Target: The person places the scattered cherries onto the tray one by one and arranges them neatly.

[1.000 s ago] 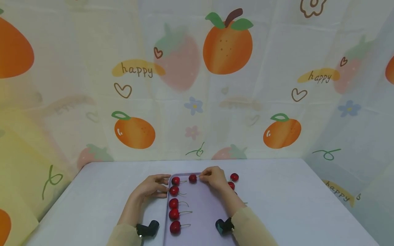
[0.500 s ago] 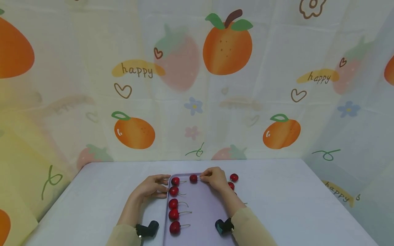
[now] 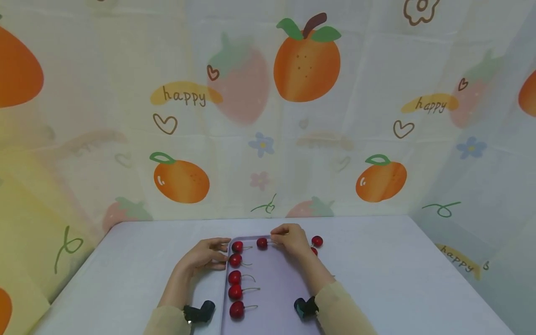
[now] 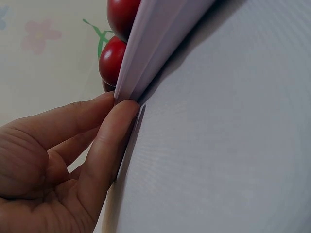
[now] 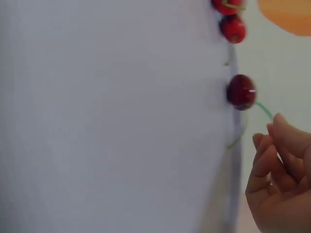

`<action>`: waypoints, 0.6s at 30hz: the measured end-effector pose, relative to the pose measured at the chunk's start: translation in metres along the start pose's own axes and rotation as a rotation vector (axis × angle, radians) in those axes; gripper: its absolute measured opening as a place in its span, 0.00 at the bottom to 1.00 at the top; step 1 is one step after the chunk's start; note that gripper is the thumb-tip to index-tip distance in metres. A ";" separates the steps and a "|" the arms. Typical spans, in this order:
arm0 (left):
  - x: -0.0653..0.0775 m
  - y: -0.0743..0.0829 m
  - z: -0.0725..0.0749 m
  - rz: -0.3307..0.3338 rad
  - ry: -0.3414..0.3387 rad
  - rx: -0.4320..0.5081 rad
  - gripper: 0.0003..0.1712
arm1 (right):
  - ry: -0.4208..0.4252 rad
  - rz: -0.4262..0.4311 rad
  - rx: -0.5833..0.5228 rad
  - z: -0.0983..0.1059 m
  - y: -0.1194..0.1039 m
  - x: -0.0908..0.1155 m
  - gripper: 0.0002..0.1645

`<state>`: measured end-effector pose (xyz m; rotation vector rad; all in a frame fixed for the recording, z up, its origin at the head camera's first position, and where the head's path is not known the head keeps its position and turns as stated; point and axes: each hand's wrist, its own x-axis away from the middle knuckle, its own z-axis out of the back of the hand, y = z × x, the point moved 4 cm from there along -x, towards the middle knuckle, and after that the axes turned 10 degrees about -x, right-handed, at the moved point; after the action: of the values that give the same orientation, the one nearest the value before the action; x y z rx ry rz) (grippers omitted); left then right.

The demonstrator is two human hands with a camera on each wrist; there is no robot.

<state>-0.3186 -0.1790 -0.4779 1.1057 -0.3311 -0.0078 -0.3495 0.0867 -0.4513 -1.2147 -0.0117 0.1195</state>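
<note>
Five red cherries [image 3: 235,278] run in a column down the left side of a pale lilac tray [image 3: 276,284], stems to the right. One more cherry [image 3: 262,243] lies by the far rim, its stem pointing right. My right hand [image 3: 291,239] is just above that stem; in the right wrist view its bent fingers are apart from the cherry [image 5: 241,92] and its pale stem. My left hand [image 3: 205,254] touches the tray's left wall near the far corner. In the left wrist view, thumb and finger meet the tray's edge [image 4: 138,58] below the cherries [image 4: 112,60].
More cherries [image 3: 317,241] lie right of the tray, partly hidden behind the right forearm. The white table [image 3: 410,279] reaches back to a fruit-printed cloth [image 3: 310,153]. Dark wrist cameras [image 3: 200,311] sit on both forearms.
My right hand has let go of the cherry's stem and risen slightly, so more of the stem shows. My left hand stays at the tray. The head view has shifted a little.
</note>
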 end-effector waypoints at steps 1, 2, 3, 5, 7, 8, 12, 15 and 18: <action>0.000 0.000 0.000 -0.001 0.000 -0.001 0.33 | 0.002 0.002 -0.010 0.002 -0.004 0.000 0.08; 0.001 0.000 0.000 -0.001 0.000 -0.002 0.33 | 0.001 0.002 -0.026 0.004 -0.007 -0.001 0.09; 0.001 0.000 0.000 -0.001 -0.002 -0.001 0.33 | -0.004 -0.002 -0.050 0.007 -0.011 0.000 0.09; 0.001 0.001 0.000 -0.003 -0.007 0.001 0.33 | -0.020 0.008 -0.093 0.014 -0.020 0.001 0.11; 0.002 0.001 -0.001 -0.008 -0.016 0.005 0.33 | -0.046 0.024 -0.135 0.023 -0.027 0.003 0.14; 0.002 0.001 -0.001 -0.012 -0.022 0.005 0.33 | -0.062 0.028 -0.152 0.027 -0.030 0.005 0.15; 0.002 0.001 -0.001 -0.016 -0.023 0.007 0.33 | -0.120 0.059 -0.163 0.049 -0.042 0.014 0.19; 0.002 0.001 0.000 -0.011 -0.013 0.008 0.33 | -0.147 0.083 -0.152 0.067 -0.049 0.023 0.19; 0.001 0.000 0.000 -0.014 -0.011 0.003 0.33 | -0.134 0.099 -0.141 0.084 -0.052 0.032 0.19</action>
<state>-0.3174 -0.1795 -0.4774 1.1108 -0.3328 -0.0260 -0.3198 0.1507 -0.3749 -1.3468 -0.0783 0.2906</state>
